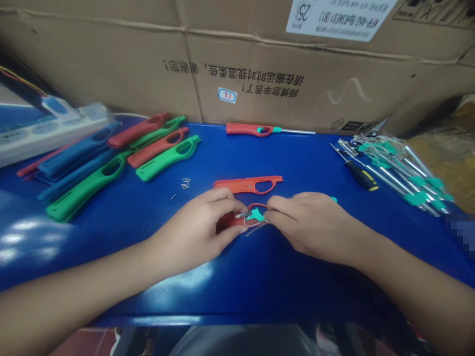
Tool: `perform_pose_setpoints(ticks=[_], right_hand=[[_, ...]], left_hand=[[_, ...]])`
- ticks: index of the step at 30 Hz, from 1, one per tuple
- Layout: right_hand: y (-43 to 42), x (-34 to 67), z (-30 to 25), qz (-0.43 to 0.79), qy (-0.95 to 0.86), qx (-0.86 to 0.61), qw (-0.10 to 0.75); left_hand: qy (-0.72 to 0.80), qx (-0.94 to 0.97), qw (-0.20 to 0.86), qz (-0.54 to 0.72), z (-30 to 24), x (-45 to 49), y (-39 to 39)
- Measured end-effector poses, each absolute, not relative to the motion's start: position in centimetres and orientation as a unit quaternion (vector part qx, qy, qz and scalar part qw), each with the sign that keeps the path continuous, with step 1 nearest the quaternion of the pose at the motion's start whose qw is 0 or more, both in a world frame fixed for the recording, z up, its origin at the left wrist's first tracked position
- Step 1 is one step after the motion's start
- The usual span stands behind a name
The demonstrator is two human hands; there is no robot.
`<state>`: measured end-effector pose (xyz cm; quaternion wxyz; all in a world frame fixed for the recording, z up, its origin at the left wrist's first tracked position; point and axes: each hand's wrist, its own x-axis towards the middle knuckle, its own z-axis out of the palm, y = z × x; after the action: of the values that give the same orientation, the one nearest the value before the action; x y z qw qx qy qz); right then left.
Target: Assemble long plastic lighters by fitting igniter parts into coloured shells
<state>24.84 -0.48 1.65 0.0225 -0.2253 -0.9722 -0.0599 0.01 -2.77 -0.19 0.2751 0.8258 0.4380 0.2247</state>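
Both my hands meet at the middle of the blue table point(260, 277). My left hand point(200, 227) is closed around a red lighter shell half point(228, 221), pressing it to the table. My right hand point(308, 222) pinches a teal trigger piece point(256, 215) with a thin metal tube, held against that shell. A red wire loops over the parts between my fingers. A second red shell half point(248, 184) lies loose just behind my hands.
Green, red and blue lighter shells point(122, 153) lie piled at the left by a white power strip point(40, 131). A finished red lighter point(260, 130) lies at the back. Metal tubes with teal triggers point(401, 170) and a screwdriver point(361, 177) lie right. Small screws point(185, 184) are scattered. Cardboard boxes point(260, 64) stand behind.
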Motion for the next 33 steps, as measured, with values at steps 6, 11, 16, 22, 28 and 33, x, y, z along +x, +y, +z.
perform_pose_setpoints(ticks=[6, 11, 16, 22, 28, 33], right_hand=[[-0.86, 24.43, 1.7, -0.079, -0.97, -0.229, 0.019], [-0.92, 24.44, 1.4, -0.086, -0.966, -0.241, 0.03], [-0.89, 24.51, 1.4, -0.087, -0.965, -0.243, 0.04], [-0.93, 24.55, 1.6, -0.09, -0.964, -0.247, 0.039], [-0.86, 24.66, 1.71, -0.089, -0.963, -0.252, 0.031], [-0.73, 24.7, 1.37, -0.092, -0.965, -0.244, 0.04]], left_hand=[[0.439, 0.827, 0.271, 0.225, -0.37, -0.09, -2.72], [0.436, 0.828, 0.274, 0.223, -0.36, -0.1, -2.68], [0.435, 0.831, 0.265, 0.223, -0.32, -0.09, -2.72], [0.439, 0.832, 0.258, 0.22, -0.31, -0.11, -2.8], [0.439, 0.828, 0.267, 0.224, -0.37, -0.05, -2.8], [0.435, 0.831, 0.266, 0.222, -0.35, -0.07, -2.81]])
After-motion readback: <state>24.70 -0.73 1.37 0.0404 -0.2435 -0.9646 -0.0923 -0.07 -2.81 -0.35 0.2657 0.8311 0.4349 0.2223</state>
